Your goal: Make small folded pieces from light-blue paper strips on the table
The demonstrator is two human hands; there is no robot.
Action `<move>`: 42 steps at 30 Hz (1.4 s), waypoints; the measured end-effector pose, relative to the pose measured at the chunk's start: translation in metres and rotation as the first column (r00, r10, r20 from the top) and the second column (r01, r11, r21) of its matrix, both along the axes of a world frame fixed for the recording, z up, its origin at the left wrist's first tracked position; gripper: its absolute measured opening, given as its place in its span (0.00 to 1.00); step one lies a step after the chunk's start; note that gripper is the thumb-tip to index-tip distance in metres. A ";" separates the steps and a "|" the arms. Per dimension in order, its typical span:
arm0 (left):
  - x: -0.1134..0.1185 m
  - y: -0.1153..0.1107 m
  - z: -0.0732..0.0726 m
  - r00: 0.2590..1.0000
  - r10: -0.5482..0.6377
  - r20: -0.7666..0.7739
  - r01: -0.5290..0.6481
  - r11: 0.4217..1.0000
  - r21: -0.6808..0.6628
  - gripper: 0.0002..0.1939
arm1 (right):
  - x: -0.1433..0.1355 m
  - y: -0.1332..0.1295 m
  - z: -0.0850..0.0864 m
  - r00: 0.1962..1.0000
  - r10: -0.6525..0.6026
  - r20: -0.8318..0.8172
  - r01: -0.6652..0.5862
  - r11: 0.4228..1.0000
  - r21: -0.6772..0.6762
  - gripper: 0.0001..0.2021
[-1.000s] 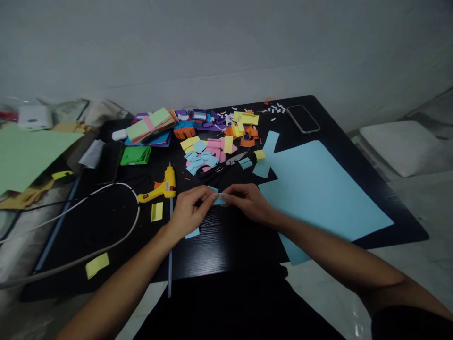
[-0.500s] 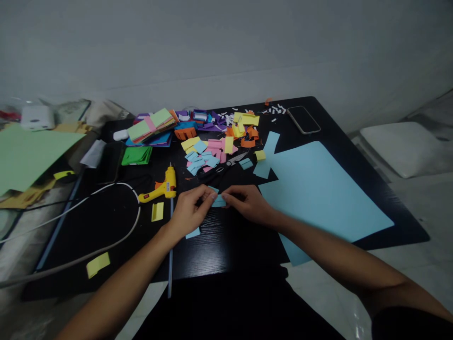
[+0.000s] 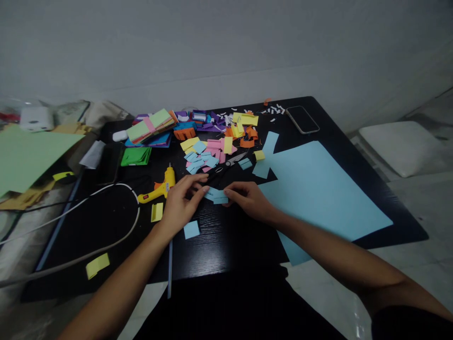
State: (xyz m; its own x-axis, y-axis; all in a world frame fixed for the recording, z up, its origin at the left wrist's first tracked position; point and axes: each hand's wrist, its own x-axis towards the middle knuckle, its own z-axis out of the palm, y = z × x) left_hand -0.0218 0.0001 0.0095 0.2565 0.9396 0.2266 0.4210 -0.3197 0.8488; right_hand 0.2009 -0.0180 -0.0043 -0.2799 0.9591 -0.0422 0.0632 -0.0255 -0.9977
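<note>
My right hand [image 3: 249, 200] pinches a small folded light blue paper piece [image 3: 220, 197] between thumb and fingers. Just to its left, another light blue piece [image 3: 209, 192] slants at the fingertips of my left hand [image 3: 183, 200], whose thumb and fingers are closed on it. The two pieces touch or overlap. A light blue square [image 3: 191, 229] lies on the table below my left hand. Beside that hand are a yellow glue gun [image 3: 166, 185] and a small yellow folded paper [image 3: 157, 212].
A big light blue sheet [image 3: 325, 189] covers the right of the black table [image 3: 226, 255]. Scissors [image 3: 233, 159] and coloured paper pieces [image 3: 215, 150] lie behind the hands. A phone [image 3: 302, 119] rests at the back right. A white cable [image 3: 136, 219] loops at left.
My left hand has moved left and away from the piece in my right hand, and its fingers now hold the slanted blue piece. The blue square below shows fully.
</note>
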 end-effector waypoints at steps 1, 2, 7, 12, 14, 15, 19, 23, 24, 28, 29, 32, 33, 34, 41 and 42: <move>0.002 -0.001 -0.001 1.000 -0.018 0.009 0.018 1.000 -0.024 0.12 | 0.000 0.000 0.000 1.000 0.001 -0.007 -0.001 1.000 -0.001 0.11; 0.003 -0.002 -0.002 0.999 -0.040 0.012 0.041 0.997 -0.058 0.12 | 0.000 0.000 0.000 1.000 0.002 -0.014 -0.002 1.000 -0.001 0.12; 0.008 -0.007 -0.006 0.989 -0.149 0.004 0.147 0.967 -0.206 0.14 | -0.001 -0.001 -0.001 1.000 0.002 -0.019 -0.002 1.000 0.001 0.13; 0.007 -0.007 -0.007 0.986 -0.157 -0.061 0.150 0.983 -0.110 0.16 | -0.001 -0.002 -0.005 1.000 0.020 -0.002 -0.021 0.999 -0.029 0.15; 0.007 -0.006 -0.006 0.983 -0.161 -0.091 0.157 0.986 -0.048 0.15 | -0.001 -0.002 -0.005 1.000 0.022 -0.006 -0.022 0.999 -0.037 0.15; 0.007 -0.006 -0.006 0.981 -0.164 -0.104 0.162 0.986 -0.031 0.15 | -0.001 -0.001 -0.006 1.000 0.021 -0.006 -0.021 0.999 -0.034 0.15; 0.008 -0.007 -0.005 0.969 -0.212 -0.131 0.207 0.977 -0.045 0.16 | -0.001 -0.001 -0.006 1.000 0.009 0.019 -0.008 1.000 -0.007 0.15; 0.008 -0.009 -0.003 0.961 -0.235 -0.148 0.237 0.971 -0.005 0.16 | -0.002 0.000 -0.007 1.000 0.002 0.016 -0.002 1.000 -0.004 0.17; 0.008 -0.009 -0.003 0.960 -0.235 -0.151 0.240 0.971 0.011 0.16 | -0.002 0.000 -0.008 1.000 0.002 0.018 -0.001 1.000 -0.003 0.17; 0.007 -0.007 -0.004 0.962 -0.228 -0.148 0.236 0.971 0.043 0.14 | -0.001 0.000 -0.009 1.000 -0.005 0.020 0.005 1.000 0.004 0.16; 0.007 -0.007 -0.004 0.963 -0.222 -0.150 0.231 0.972 0.041 0.14 | -0.001 0.000 -0.009 1.000 -0.007 0.020 0.007 1.000 0.004 0.16; 0.007 -0.007 -0.006 0.966 -0.201 -0.163 0.211 0.976 0.046 0.14 | -0.001 0.001 -0.009 1.000 -0.016 0.018 0.016 1.000 0.001 0.16; 0.008 -0.007 -0.006 0.966 -0.196 -0.169 0.208 0.977 0.053 0.14 | -0.002 0.002 -0.009 1.000 -0.014 0.019 0.014 1.000 -0.001 0.16; 0.008 -0.007 -0.005 0.965 -0.192 -0.176 0.205 0.977 0.060 0.14 | -0.002 0.002 -0.009 1.000 -0.010 0.022 0.010 1.000 -0.002 0.17; -0.004 0.007 0.009 0.954 -0.066 -0.291 0.091 0.993 0.071 0.16 | 0.002 0.009 -0.009 0.992 -0.122 0.037 0.120 0.992 0.041 0.16; -0.007 0.010 0.010 0.946 -0.041 -0.322 0.069 0.995 0.078 0.16 | 0.004 0.012 -0.008 0.986 -0.160 0.046 0.158 0.986 0.046 0.16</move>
State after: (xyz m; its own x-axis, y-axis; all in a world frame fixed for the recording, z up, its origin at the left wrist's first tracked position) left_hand -0.0292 0.0099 0.0196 0.3794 0.9023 0.2045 0.6453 -0.4165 0.6404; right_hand 0.2046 -0.0059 -0.0124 -0.1226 0.9924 -0.0108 0.1105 0.0028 -0.9939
